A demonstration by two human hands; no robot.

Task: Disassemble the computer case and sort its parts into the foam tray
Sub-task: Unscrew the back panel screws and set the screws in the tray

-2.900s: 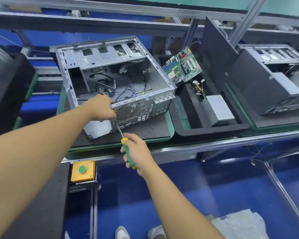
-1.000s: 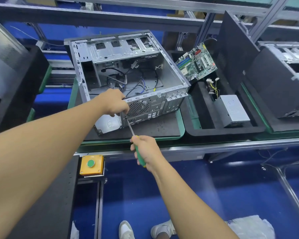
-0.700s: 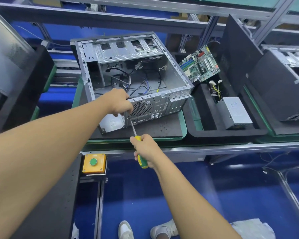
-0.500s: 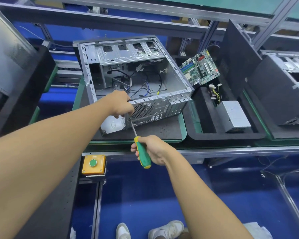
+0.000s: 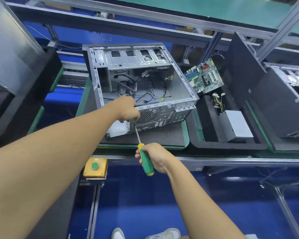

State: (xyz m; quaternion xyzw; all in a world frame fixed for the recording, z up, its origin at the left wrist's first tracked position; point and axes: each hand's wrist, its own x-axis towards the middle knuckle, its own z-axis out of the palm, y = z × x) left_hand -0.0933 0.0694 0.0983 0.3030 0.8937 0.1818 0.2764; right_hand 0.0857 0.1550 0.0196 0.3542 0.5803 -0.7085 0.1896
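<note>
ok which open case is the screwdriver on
The middle case: the left hand grips its rear edge and the screwdriver in the right hand meets its back panel. The far-right case is untouched.

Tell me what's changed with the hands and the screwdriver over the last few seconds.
The right hand has rolled on the screwdriver, showing more of its green handle; the tip stays at the rear panel of the computer case. The left hand still grips that case's rear edge. Motherboard and power supply stay in the foam tray.

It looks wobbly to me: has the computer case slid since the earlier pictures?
No. The computer case sits the same against the green tray's front edge; the left hand still holds it.
</note>
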